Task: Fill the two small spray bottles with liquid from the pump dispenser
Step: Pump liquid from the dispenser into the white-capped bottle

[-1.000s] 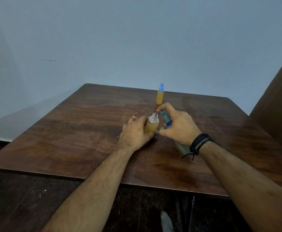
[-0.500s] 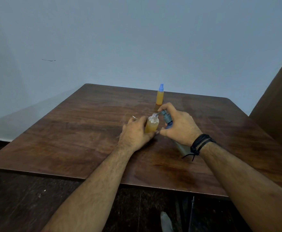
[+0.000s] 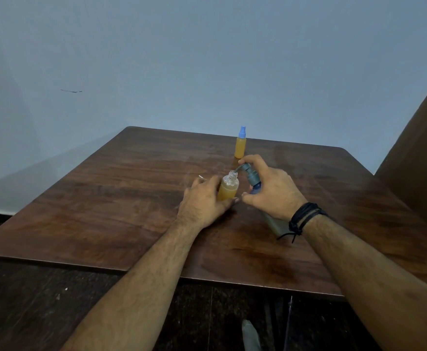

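Observation:
An uncapped small spray bottle, holding orange liquid up to about its shoulder, stands mid-table. My left hand grips its body from the left. The grey pump dispenser leans toward that bottle, its spout over the open neck. My right hand wraps the dispenser, forefinger on the pump head; the dispenser's lower body shows under my wrist. A second small bottle, orange-filled with a blue spray cap on, stands farther back.
The brown wooden table runs to a pale wall at the back. A thin white tube pokes out behind my left hand. A brown panel rises at the right. Dark floor lies below the near table edge.
The pump head has risen slightly under my right forefinger. Both hands and both bottles stay where they were.

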